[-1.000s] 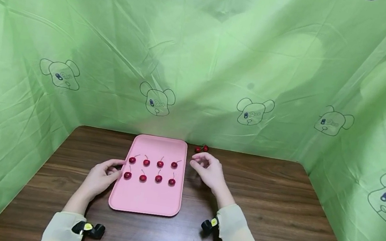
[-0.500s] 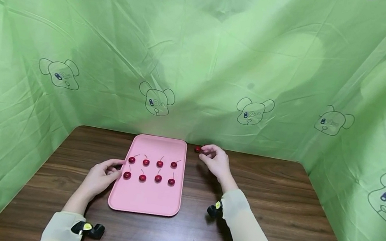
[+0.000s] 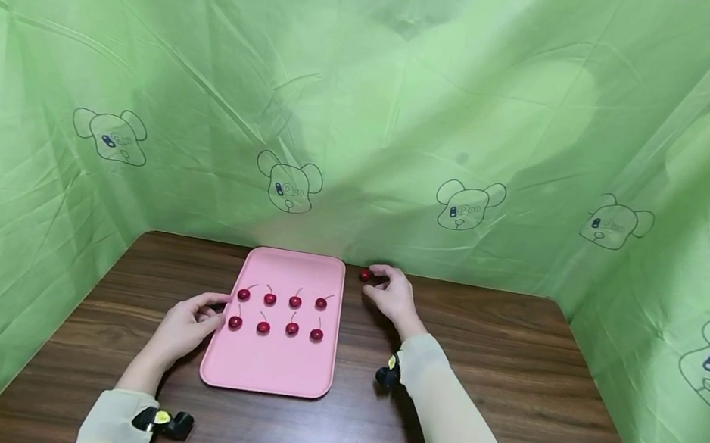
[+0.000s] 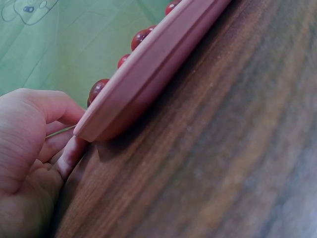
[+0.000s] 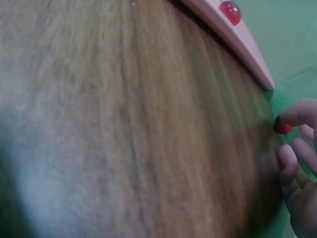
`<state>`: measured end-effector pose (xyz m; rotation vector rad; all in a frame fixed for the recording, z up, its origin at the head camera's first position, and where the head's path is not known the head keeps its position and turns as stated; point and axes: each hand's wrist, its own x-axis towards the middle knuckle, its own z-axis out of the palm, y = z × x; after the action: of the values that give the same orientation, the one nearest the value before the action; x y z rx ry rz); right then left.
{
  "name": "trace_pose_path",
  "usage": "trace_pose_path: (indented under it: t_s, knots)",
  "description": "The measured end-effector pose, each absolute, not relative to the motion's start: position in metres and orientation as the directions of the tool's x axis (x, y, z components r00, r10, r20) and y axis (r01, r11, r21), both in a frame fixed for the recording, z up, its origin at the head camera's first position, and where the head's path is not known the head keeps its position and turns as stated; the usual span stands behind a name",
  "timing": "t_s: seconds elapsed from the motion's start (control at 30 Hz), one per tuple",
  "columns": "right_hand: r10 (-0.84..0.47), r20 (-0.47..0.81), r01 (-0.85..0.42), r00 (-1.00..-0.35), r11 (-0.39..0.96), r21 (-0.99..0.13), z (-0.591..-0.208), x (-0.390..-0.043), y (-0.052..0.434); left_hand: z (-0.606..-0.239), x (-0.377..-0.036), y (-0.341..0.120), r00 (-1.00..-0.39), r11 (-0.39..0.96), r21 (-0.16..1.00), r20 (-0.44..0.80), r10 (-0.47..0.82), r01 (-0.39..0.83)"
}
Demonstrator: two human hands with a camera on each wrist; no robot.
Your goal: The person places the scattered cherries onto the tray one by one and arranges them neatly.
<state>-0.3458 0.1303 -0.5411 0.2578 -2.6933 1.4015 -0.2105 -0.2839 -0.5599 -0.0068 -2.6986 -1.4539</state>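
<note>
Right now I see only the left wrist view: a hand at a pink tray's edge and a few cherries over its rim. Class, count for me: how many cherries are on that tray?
Observer: Eight cherries lie on the pink tray, in two rows of four.
Operator: Where is the other hand?
Observer: The right hand is on the table by the tray's far right corner, and a fingertip touches a loose cherry lying there.
Operator: Is the tray full?
Observer: No, the part nearest the person is bare.
</note>
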Motion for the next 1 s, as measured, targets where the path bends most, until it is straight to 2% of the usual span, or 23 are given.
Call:
trace_pose_path:
  t_s: [0.23,0.6,1.0]
  knots:
    - [-0.151,0.194,-0.245,-0.969,0.611,-0.752,-0.5454,-0.3481,0.128,-0.5592,-0.2121,-0.2826,-0.997,0.543,0.839,0.067,-0.028,0.041]
    - [-0.159,0.196,-0.251,-0.968,0.656,-0.711,-0.5484,-0.3486,0.1212,-0.5593,-0.211,-0.2844,-0.997,0.555,0.831,0.07,-0.029,0.042]
    - [-0.222,0.143,-0.251,-0.965,0.605,-0.756,-0.5449,-0.3477,0.121,-0.5614,-0.212,-0.2849,-0.996,0.561,0.826,0.084,-0.028,0.053]
